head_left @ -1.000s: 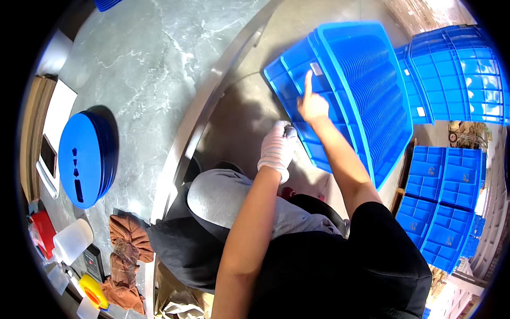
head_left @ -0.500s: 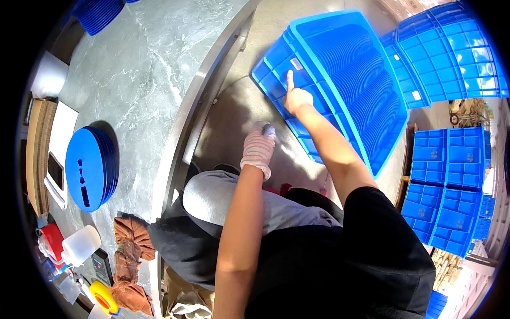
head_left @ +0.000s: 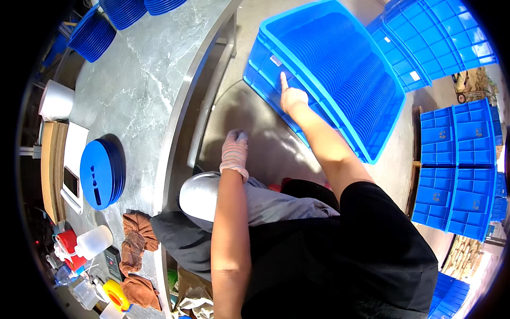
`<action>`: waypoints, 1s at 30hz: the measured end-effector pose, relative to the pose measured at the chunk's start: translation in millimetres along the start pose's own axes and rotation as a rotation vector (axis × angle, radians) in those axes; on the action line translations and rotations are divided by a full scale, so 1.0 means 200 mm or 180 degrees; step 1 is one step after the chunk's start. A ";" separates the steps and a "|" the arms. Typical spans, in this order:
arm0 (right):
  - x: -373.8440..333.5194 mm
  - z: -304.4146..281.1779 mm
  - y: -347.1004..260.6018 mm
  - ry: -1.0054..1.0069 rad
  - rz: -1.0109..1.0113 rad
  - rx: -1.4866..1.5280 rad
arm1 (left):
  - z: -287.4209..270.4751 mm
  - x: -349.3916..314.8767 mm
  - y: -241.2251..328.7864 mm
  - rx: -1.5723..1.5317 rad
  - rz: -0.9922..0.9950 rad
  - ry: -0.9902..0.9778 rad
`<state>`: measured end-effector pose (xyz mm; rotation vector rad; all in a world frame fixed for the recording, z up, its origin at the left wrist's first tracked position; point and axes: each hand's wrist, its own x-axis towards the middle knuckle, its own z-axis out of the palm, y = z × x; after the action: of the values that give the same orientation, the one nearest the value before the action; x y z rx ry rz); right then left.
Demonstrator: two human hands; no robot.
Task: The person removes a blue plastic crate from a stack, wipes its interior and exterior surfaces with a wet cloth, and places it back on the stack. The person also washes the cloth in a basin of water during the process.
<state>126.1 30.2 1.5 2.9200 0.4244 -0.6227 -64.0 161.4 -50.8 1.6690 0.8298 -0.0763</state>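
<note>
My bare right hand (head_left: 294, 98) is stretched toward the side wall of a large blue plastic crate (head_left: 311, 114). Its index finger points out just below a small pale label (head_left: 275, 60), the other fingers curled in; whether the fingertip touches the wall I cannot tell. Inside the crate stand rows of thin blue round discs (head_left: 340, 64), packed on edge. My left hand (head_left: 235, 154), in a striped pale knitted glove with greyish fingertips, hangs over the floor between the table and the crate. Its fingers are drawn together, and nothing shows in them.
A grey marbled table (head_left: 143, 69) on the left carries a stack of blue discs (head_left: 101, 174), brown cloths (head_left: 139, 290), a white bottle (head_left: 94, 242) and yellow tape (head_left: 115, 295). More blue crates (head_left: 457, 165) are stacked at the right, and another (head_left: 425, 42) stands behind.
My left hand has moved left, toward the table. My right hand's finger has slid off the label to below it. The whole view has shifted a little.
</note>
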 end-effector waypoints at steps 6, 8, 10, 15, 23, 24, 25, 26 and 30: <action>-0.38 0.32 0.16 -0.0074 -0.1004 0.0212 | -0.05 -0.03 -0.08 -0.0189 0.0292 -0.0182; -0.56 0.57 0.31 -0.0027 -0.1533 0.0080 | -0.04 0.03 -0.13 -0.0509 0.0251 -0.0137; -0.71 0.71 0.51 -0.0441 -0.1663 -0.0362 | -0.01 0.04 -0.11 -0.0616 0.0102 -0.0250; -0.89 0.86 0.90 -0.0631 -0.0002 0.0991 | -0.02 -0.02 -0.05 -0.0736 -0.0193 -0.0332; -0.74 0.86 0.98 0.0192 0.1827 0.5761 | -0.04 -0.11 -0.02 -0.0997 -0.0215 -0.0316; -0.70 0.86 0.98 0.0245 0.2000 0.6421 | -0.04 -0.14 -0.01 -0.1074 -0.0210 -0.0295; -0.66 0.85 0.97 0.0290 0.2256 0.6922 | -0.04 -0.16 -0.01 -0.1153 -0.0205 -0.0274; -0.64 0.86 0.96 0.0538 0.2353 0.7334 | -0.04 -0.18 0.00 -0.1233 -0.0200 -0.0255; -0.50 0.88 0.82 0.1297 0.2849 0.8732 | -0.05 -0.20 -0.01 -0.1260 -0.0152 -0.0071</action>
<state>20.3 -183.0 -104.9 -0.5050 0.9740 0.0027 -98.3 150.9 -30.1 1.2745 0.8089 0.0351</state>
